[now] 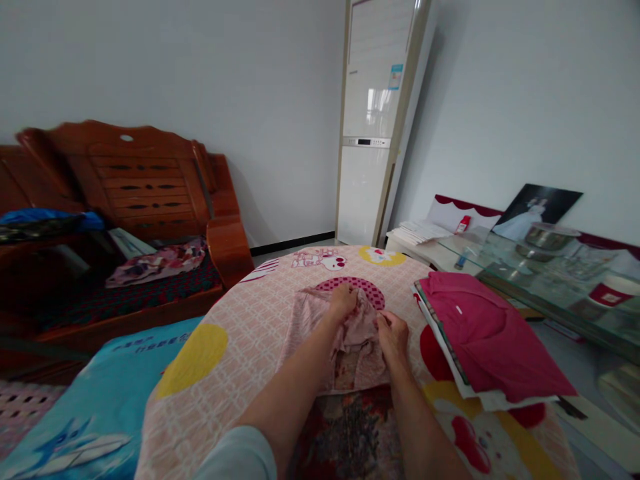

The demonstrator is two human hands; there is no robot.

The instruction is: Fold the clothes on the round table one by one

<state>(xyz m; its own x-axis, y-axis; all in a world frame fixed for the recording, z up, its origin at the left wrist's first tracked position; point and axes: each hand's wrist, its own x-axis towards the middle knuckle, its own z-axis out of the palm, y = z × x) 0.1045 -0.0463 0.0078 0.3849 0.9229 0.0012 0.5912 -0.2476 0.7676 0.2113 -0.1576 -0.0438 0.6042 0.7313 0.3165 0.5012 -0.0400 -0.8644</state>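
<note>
A pale pink striped garment point(310, 313) lies bunched on the round cloth-covered table in front of me; its exact kind is hard to tell. My left hand point(345, 300) reaches over its upper middle, with the fingers closed on the fabric. At the garment's right side, my right hand point(393, 333) pinches the edge between thumb and fingers. The fabric between both hands is gathered in folds. A stack of folded clothes with a magenta garment point(485, 327) on top sits on the table to the right of my right hand.
The patterned tablecloth point(250, 327) covers the table. A wooden bench point(150, 187) with a crumpled cloth point(160, 263) stands at left. A glass shelf point(525, 273) with bowls and a photo point(537, 210) is at right. A tall white air conditioner point(367, 120) fills the corner.
</note>
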